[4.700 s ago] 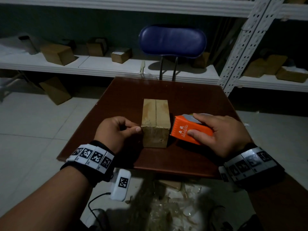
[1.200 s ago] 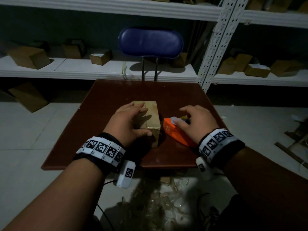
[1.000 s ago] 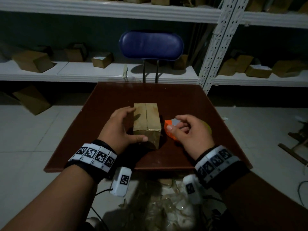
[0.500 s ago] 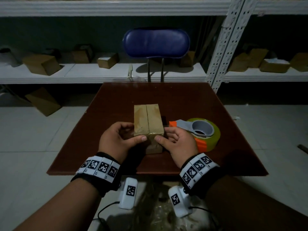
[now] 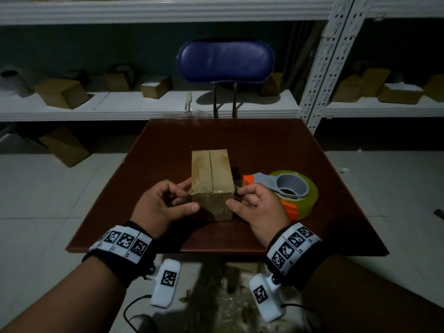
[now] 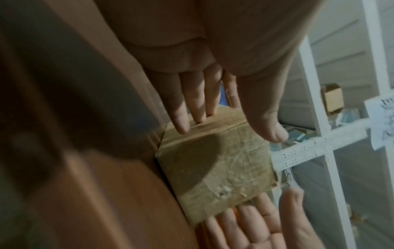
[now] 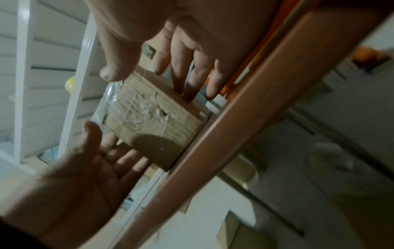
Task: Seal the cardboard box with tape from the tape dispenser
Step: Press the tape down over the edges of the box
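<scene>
dispenser (image 5: 292,188) released; right fingers (image 5: 245,190) now grip box (image 5: 212,176)

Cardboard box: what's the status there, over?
Left grip, right grip: each holds a near corner of cardboard box. Tape dispenser down on table, right of box. Nothing blocking.
</scene>
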Available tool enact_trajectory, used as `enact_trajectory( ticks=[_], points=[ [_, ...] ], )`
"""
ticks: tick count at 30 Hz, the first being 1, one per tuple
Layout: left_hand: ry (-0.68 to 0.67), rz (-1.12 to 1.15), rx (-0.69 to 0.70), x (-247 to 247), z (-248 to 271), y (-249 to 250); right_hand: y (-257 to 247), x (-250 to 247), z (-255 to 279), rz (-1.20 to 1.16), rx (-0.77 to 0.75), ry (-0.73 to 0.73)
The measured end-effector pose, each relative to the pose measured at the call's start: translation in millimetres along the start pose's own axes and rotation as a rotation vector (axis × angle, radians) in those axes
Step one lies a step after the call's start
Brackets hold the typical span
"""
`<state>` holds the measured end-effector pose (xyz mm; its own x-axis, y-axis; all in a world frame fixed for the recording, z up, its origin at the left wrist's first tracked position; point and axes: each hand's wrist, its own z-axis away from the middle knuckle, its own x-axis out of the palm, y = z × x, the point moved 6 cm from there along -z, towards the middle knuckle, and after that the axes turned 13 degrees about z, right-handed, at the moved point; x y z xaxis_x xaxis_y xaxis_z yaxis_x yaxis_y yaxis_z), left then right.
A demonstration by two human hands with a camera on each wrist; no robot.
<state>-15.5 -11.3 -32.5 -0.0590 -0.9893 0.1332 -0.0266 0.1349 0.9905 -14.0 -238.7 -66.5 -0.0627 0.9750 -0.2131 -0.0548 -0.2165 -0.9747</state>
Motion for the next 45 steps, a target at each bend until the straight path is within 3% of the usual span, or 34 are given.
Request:
enact_trajectory(
  ticks=[8,19,34,45],
  points=[
    [-0.026,0.206,-0.141,-9,-1,-14,0,2,3,-0.159,0.007,-0.006],
    [0.045,0.062,-0.115,-9,0,-6,12,2,-6,-0.151,0.063,0.064],
    [0.233,0.333,-0.237,7,8,-3,20,1,-13,-0.165,0.168,0.072],
    [0.289,0.293,-0.292,-1,7,-18,20,4,-10,-0.167,0.175,0.100]
  ],
)
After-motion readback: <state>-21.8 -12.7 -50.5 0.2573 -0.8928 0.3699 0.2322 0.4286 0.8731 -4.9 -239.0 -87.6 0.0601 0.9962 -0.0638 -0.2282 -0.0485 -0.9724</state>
